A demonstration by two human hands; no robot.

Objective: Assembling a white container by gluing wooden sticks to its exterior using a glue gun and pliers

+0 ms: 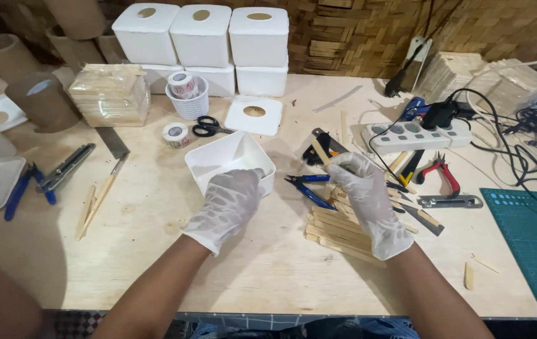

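Both hands wear thin white gloves. My left hand grips the near edge of an open white plastic box, which sits tilted on the wooden table. My right hand pinches a flat wooden stick that points up and to the left. Under that hand lies a loose pile of similar wooden sticks. Blue-handled pliers lie between the box and my right hand.
Stacked white boxes line the back, with a white lid, black scissors, tape rolls and a stick bundle nearby. A power strip, red pliers and a green cutting mat lie on the right.
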